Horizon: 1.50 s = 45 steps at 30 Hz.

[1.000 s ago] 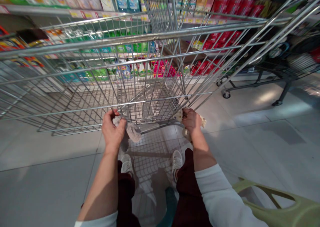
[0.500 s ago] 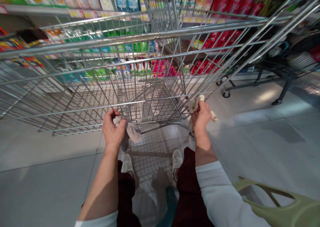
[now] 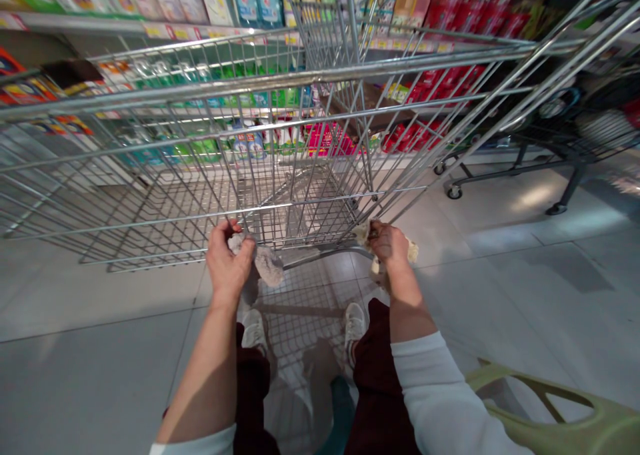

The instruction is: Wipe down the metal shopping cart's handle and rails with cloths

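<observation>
The large silver wire shopping cart [image 3: 280, 175] fills the upper and middle part of the frame, and its long axis runs from the lower middle away toward the upper middle, with the near end just in front of the person. The left hand [image 3: 227, 261], a little left of centre, has its fingers closed around a crumpled grey cloth [image 3: 265, 263] that is pressed on a low bar of the cart. The right hand [image 3: 390, 245], right of centre, grips a crumpled cream cloth [image 3: 411, 251] with fingers closed, touching the lower corner of the cart. The floor of pale grey tiles [image 3: 90, 361] takes the lower frame. Store shelves with colourful packages [image 3: 165, 1] run along the top. A pale green plastic chair [image 3: 555, 415] is at the lower right.
</observation>
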Each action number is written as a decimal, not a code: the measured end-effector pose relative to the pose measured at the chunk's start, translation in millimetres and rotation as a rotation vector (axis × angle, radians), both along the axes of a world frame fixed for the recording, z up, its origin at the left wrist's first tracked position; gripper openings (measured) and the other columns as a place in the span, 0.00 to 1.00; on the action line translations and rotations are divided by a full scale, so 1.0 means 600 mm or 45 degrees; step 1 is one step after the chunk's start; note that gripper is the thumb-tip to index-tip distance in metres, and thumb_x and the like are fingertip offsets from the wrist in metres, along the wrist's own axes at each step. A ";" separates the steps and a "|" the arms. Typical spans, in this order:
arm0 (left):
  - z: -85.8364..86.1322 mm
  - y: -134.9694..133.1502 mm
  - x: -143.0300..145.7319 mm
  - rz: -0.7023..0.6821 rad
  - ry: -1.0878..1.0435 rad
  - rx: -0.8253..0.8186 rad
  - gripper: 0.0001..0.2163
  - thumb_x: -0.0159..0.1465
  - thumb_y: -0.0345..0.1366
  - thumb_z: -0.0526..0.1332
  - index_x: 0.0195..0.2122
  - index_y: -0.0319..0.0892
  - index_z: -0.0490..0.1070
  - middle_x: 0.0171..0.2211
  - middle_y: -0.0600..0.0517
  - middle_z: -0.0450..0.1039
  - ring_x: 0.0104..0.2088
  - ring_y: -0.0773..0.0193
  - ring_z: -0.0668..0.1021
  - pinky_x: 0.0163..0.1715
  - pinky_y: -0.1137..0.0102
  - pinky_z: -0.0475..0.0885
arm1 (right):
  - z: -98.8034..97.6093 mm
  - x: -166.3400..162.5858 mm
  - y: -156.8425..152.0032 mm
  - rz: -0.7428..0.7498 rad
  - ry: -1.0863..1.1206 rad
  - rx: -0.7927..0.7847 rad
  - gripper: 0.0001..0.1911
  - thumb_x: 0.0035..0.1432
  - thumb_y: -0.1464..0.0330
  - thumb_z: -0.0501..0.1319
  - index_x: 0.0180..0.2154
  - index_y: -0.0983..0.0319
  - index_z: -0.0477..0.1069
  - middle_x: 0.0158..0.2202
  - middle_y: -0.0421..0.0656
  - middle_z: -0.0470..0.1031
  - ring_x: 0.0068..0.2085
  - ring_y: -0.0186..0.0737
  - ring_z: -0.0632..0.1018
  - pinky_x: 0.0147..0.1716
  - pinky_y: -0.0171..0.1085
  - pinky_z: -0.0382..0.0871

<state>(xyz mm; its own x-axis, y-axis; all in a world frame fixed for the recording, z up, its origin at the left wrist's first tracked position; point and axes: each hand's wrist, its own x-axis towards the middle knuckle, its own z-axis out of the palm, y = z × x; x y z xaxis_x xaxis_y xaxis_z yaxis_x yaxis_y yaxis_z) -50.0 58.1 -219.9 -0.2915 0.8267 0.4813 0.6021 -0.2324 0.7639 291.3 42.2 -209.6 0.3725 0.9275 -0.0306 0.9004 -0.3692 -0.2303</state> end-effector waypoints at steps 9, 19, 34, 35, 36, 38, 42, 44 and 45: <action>-0.002 0.001 0.001 0.000 0.004 0.019 0.20 0.55 0.40 0.61 0.49 0.42 0.70 0.44 0.50 0.75 0.46 0.59 0.78 0.53 0.62 0.72 | -0.007 0.003 0.001 -0.079 0.289 0.921 0.19 0.54 0.65 0.58 0.48 0.57 0.75 0.43 0.42 0.80 0.42 0.41 0.79 0.43 0.38 0.71; 0.003 -0.003 0.003 -0.019 0.004 -0.005 0.20 0.55 0.40 0.61 0.50 0.41 0.69 0.45 0.49 0.75 0.47 0.58 0.78 0.54 0.61 0.72 | -0.006 -0.011 0.014 0.044 0.086 1.521 0.23 0.60 0.65 0.56 0.57 0.59 0.67 0.58 0.51 0.70 0.62 0.51 0.69 0.61 0.54 0.63; 0.003 -0.001 0.006 0.009 0.003 -0.023 0.20 0.55 0.41 0.61 0.49 0.43 0.69 0.45 0.49 0.76 0.48 0.57 0.78 0.55 0.61 0.72 | -0.081 -0.101 0.009 -0.221 0.447 0.770 0.30 0.66 0.62 0.45 0.67 0.64 0.55 0.67 0.55 0.61 0.67 0.47 0.63 0.63 0.49 0.63; 0.002 -0.001 0.006 0.007 0.002 -0.019 0.20 0.55 0.41 0.61 0.49 0.43 0.69 0.45 0.49 0.76 0.48 0.57 0.78 0.55 0.61 0.72 | -0.086 -0.107 0.009 -0.228 0.455 0.737 0.30 0.67 0.62 0.44 0.68 0.63 0.54 0.68 0.55 0.60 0.68 0.47 0.61 0.64 0.51 0.62; 0.002 -0.001 0.006 0.005 0.003 -0.017 0.20 0.55 0.41 0.61 0.50 0.43 0.69 0.45 0.49 0.75 0.48 0.57 0.78 0.55 0.61 0.72 | -0.091 -0.112 0.008 -0.237 0.458 0.701 0.30 0.67 0.63 0.45 0.68 0.62 0.53 0.68 0.56 0.59 0.69 0.49 0.60 0.64 0.53 0.62; 0.002 -0.001 0.006 0.007 0.006 -0.019 0.21 0.56 0.41 0.60 0.50 0.42 0.69 0.45 0.49 0.75 0.48 0.57 0.78 0.55 0.61 0.72 | -0.098 -0.121 0.008 -0.258 0.458 0.652 0.31 0.67 0.65 0.46 0.69 0.63 0.52 0.68 0.58 0.60 0.70 0.50 0.60 0.63 0.54 0.62; 0.001 -0.001 0.004 0.005 0.012 -0.029 0.21 0.56 0.41 0.61 0.51 0.42 0.69 0.45 0.49 0.75 0.48 0.58 0.78 0.55 0.62 0.72 | -0.093 -0.115 0.014 -0.297 0.589 0.751 0.29 0.65 0.68 0.47 0.66 0.66 0.57 0.61 0.56 0.68 0.61 0.46 0.71 0.58 0.44 0.69; 0.000 -0.001 0.003 -0.006 0.012 -0.025 0.21 0.56 0.41 0.61 0.51 0.43 0.69 0.46 0.50 0.76 0.48 0.58 0.78 0.54 0.62 0.72 | -0.077 -0.100 0.017 -0.326 0.672 0.816 0.27 0.64 0.69 0.46 0.63 0.68 0.59 0.56 0.54 0.73 0.54 0.42 0.76 0.53 0.40 0.71; -0.001 -0.001 0.003 -0.010 0.009 -0.023 0.21 0.56 0.41 0.61 0.51 0.43 0.69 0.46 0.50 0.76 0.48 0.58 0.78 0.54 0.62 0.72 | -0.067 -0.090 0.017 -0.339 0.684 0.845 0.27 0.64 0.69 0.46 0.63 0.69 0.59 0.55 0.54 0.73 0.52 0.42 0.77 0.53 0.39 0.72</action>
